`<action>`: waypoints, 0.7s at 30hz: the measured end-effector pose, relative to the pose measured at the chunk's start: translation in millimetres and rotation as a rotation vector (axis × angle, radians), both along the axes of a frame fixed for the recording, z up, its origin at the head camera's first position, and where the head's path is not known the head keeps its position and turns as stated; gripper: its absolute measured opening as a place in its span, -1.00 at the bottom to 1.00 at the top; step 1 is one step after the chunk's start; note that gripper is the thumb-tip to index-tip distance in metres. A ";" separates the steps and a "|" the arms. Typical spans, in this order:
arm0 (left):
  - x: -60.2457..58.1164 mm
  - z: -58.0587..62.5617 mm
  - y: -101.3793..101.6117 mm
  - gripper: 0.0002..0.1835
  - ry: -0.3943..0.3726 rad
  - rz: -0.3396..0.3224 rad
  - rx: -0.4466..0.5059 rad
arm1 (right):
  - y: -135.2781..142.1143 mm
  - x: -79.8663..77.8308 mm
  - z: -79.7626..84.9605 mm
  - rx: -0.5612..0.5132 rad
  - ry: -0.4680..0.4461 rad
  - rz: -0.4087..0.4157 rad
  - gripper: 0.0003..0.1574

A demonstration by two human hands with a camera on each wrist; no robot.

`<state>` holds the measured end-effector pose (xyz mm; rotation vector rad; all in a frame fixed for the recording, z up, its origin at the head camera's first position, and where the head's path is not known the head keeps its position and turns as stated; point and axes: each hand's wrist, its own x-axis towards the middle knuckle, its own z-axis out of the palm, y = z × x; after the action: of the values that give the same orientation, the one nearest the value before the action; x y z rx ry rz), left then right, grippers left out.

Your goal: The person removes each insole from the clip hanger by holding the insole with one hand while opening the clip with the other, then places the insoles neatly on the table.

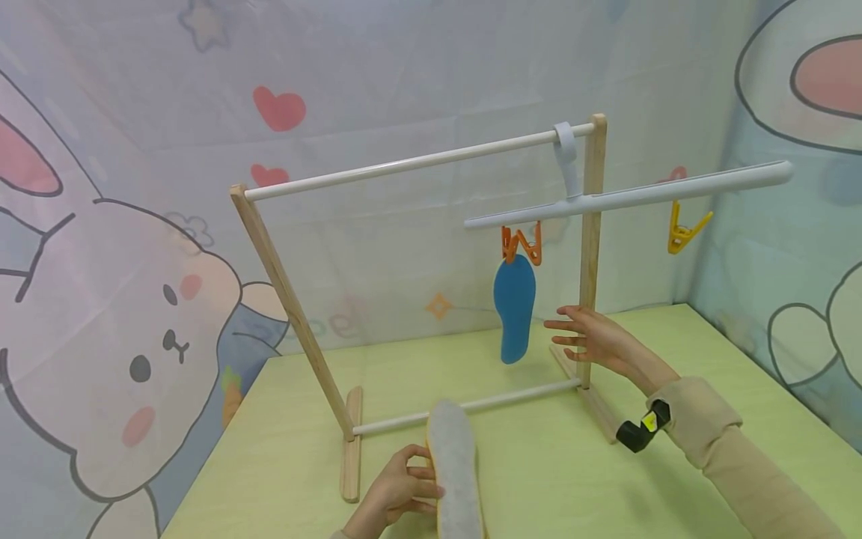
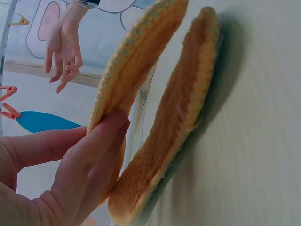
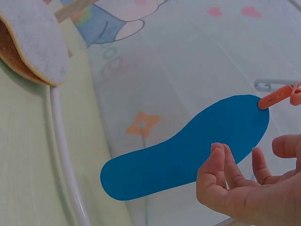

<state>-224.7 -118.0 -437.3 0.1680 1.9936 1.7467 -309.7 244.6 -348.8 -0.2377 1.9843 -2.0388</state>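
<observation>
My left hand (image 1: 402, 488) pinches the edge of a grey-topped insole (image 1: 454, 464) near the front of the table. In the left wrist view, its orange fleecy underside shows, and a second fleecy insole (image 2: 183, 89) lies below it on the table, with a gap between the two. A blue insole (image 1: 515, 307) hangs toe up from an orange clip (image 1: 508, 243), with another orange clip (image 1: 532, 245) beside it. To its right, apart from it, my right hand (image 1: 592, 340) is raised with fingers spread and holds nothing.
A rack with wooden posts (image 1: 292, 314) and a white top bar (image 1: 417, 159) stands on the green table (image 1: 269, 442). From the bar hooks a pale hanger (image 1: 673, 191), tilted up rightward, with a yellow clip (image 1: 680, 230). A printed curtain surrounds the table.
</observation>
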 end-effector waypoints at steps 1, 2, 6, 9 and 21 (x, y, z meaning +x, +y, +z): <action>0.5 -0.5 -0.3 -0.36 -0.002 0.004 -0.002 | -0.1 0.0 -0.1 -0.002 -0.001 0.000 -0.58; 0.8 -1.0 -0.6 -0.35 -0.003 0.006 -0.004 | -0.2 -0.1 -0.3 -0.003 -0.001 0.001 -0.59; 1.4 -2.4 -1.5 -0.30 -0.003 0.012 -0.008 | -0.2 -0.4 -1.1 -0.007 0.001 0.003 -0.61; 1.7 -2.7 -2.1 -0.30 -0.002 0.012 -0.011 | -0.1 -0.7 -1.8 -0.007 0.004 0.002 -0.64; 1.5 3.6 -5.3 -0.35 0.038 -0.005 -0.001 | 2.2 0.3 -2.0 0.014 0.002 -0.008 -0.63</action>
<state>-223.2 -123.2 -433.7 0.2072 2.0185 1.7520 -309.4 246.8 -350.8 -0.2291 2.0028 -2.0291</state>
